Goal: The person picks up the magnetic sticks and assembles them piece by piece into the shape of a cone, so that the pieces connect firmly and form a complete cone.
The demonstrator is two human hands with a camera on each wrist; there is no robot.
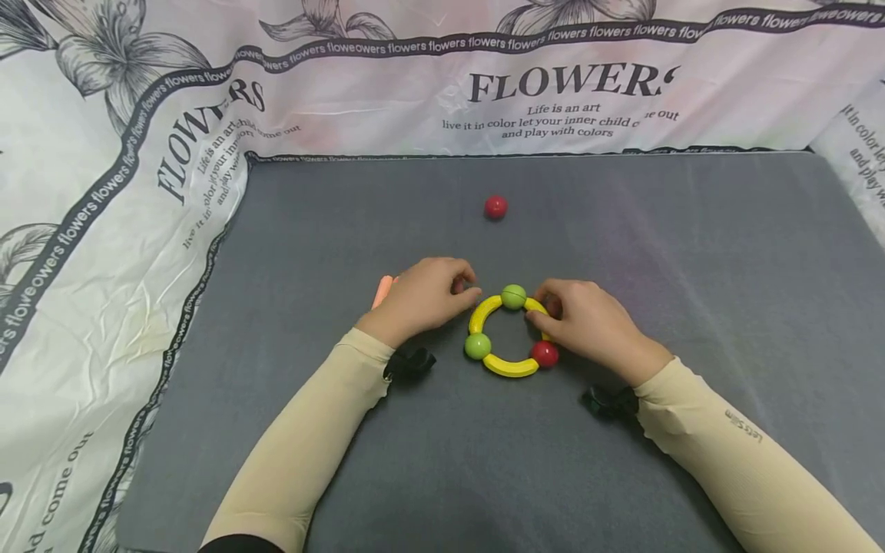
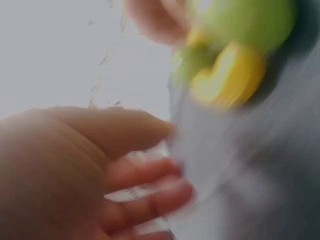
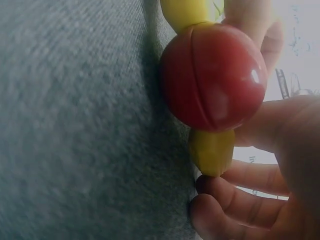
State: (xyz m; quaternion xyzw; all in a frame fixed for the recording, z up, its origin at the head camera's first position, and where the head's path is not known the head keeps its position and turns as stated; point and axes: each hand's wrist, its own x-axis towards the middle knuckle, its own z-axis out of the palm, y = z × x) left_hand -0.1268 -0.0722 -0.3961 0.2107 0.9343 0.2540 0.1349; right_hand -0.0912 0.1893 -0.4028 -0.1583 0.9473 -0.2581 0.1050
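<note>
A ring of yellow curved rods (image 1: pixel 510 368) joined by balls lies on the dark grey surface in the head view. Two of its balls are green, one at the back (image 1: pixel 514 296) and one at the left (image 1: pixel 477 346). The third is a red ball (image 1: pixel 545 354) at front right. My right hand (image 1: pixel 598 322) pinches the right-hand curved rod (image 3: pixel 212 152), covering part of it. My left hand (image 1: pixel 425 299) hovers just left of the ring, thumb and fingers loosely bent and holding nothing. The left wrist view is blurred.
A loose red ball (image 1: pixel 495 206) sits farther back. Orange pieces (image 1: pixel 383 290) show partly behind my left hand, mostly hidden. White flower-printed cloth (image 1: pixel 560 107) borders the grey surface (image 1: pixel 677 230) at the back and left. Dark wrist devices (image 1: pixel 409 364) hang from both sleeves.
</note>
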